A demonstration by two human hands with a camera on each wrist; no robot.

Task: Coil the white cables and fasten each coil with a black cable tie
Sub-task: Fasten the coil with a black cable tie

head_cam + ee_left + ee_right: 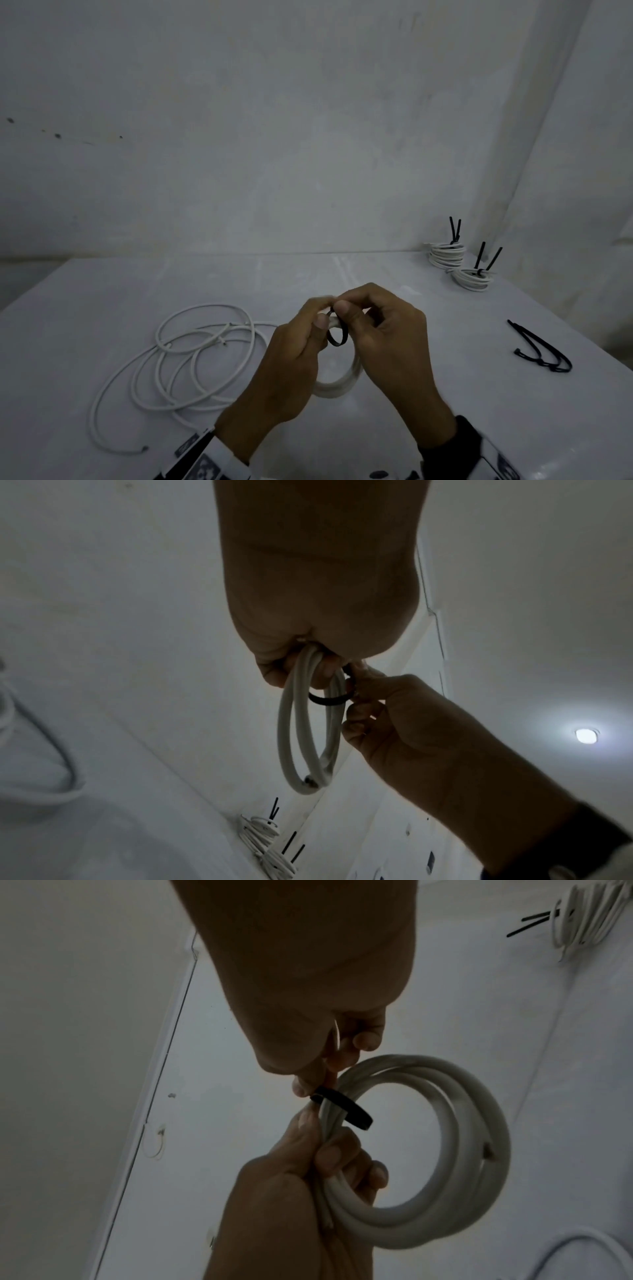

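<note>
table [394, 274] centre open; hands [294, 349] [387, 339] loop tie [337, 337] round coil [337, 385]

A white table [411, 291] is occupying the lower part of the head view, with its far edge running against a pale grey wall [274, 137]. Small dark marks [57, 135] are showing on the left portion of that wall. A second wall surface [582, 171] is meeting the first at the right, forming a corner. In the left wrist view, a round ceiling light [586, 735] is glowing against a pale ceiling.
</note>
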